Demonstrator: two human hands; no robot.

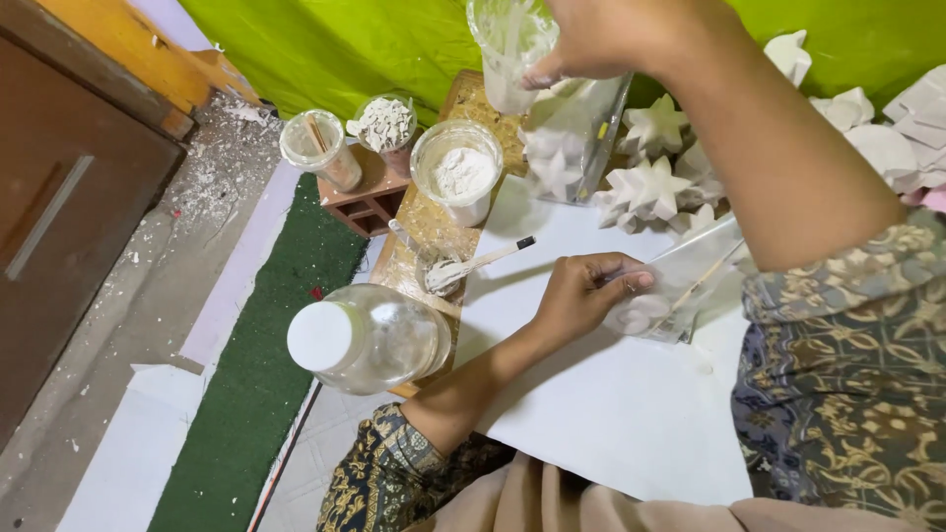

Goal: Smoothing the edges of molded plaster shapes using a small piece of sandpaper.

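The right hand [601,34] grips a clear, plaster-smeared plastic cup [507,49] raised at twelve o'clock, while the left hand [581,291] pinches a clear plastic mould [675,291] lying on the white sheet [611,404] at three o'clock. If the cup tips too fast, its contents may overshoot the thinly held mould, which could slide or flex and spill onto the sheet.
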